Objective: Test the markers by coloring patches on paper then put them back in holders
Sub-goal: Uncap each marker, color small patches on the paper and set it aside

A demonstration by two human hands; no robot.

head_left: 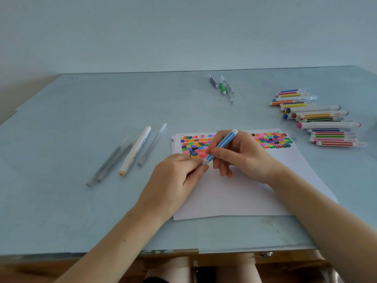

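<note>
Right hand (242,154) gripped a blue-striped marker (221,147) mid-barrel, thumb and fingers curled round it, barrel slanting up and away from the palm. Left hand (173,180) pinched the marker's lower white end (205,161) with thumb and fingertips; looked like the cap being pulled off or pushed on, couldn't tell which. Both hands met over the paper (234,197), just in front of the colored patches (195,146).

Progress, judged: well along. A dense block of patches sat just beyond the left hand's fingers, a second block (272,139) beyond the right hand's knuckles, so many markers seemed already tested. The lower part of the sheet under the wrists was blank. A pile of striped markers (318,117) lay well to the right of the right hand, capped as far as visible; whether tested or waiting, unclear. No holders visible, so the put-back step looked not yet done for anything in view.

Far beyond the hands: a purple marker (213,81), a green marker (222,88) and clear pens (228,89) beside them. Left of the left hand: a fat white marker (135,149) between thin grey pens (110,162) and another clear pen (152,145).

Writing: dark print ran along the white marker's barrel, too blurred to read. A small mark at the paper's far-left edge, illegible. No brand readable on the striped markers.
</note>
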